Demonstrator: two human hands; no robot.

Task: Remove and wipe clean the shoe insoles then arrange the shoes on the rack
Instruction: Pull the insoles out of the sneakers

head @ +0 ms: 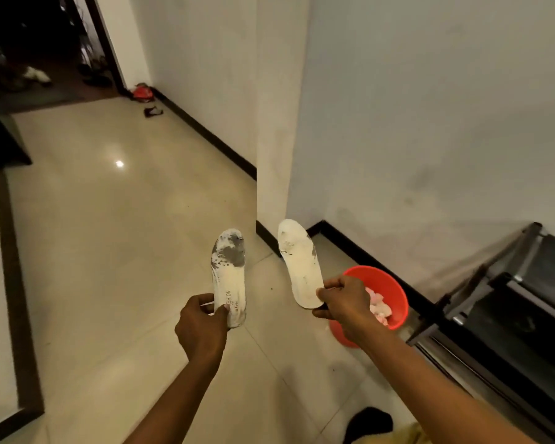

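Head view: the left grip [202, 322] pinches the heel of one insole [229, 274] between thumb and curled fingers, and the right grip [343, 302] pinches the heel of the second insole [298, 261] in the same way. Both insoles are held up side by side over the floor [109, 251], just below the middle of the frame, toes pointing to 12 o'clock.

Both insoles are out of their shoes, so removal looks done and wiping appears to be the step in hand. The left one has a dark grey patch across its forefoot, while the right one shows only light smudges. A red basin [388, 290] with a pale pink cloth [378, 307] in it stands on the floor at 4 o'clock, just behind the right grip. The next move probably calls for freeing one grip to take up the cloth. The dark metal rack [510, 299] stands against the wall at 3 to 4 o'clock.

Near the left insole's heel the letters "SHION" can be read, with anything before them hidden by the thumb. The right insole has faint print, too small to read.
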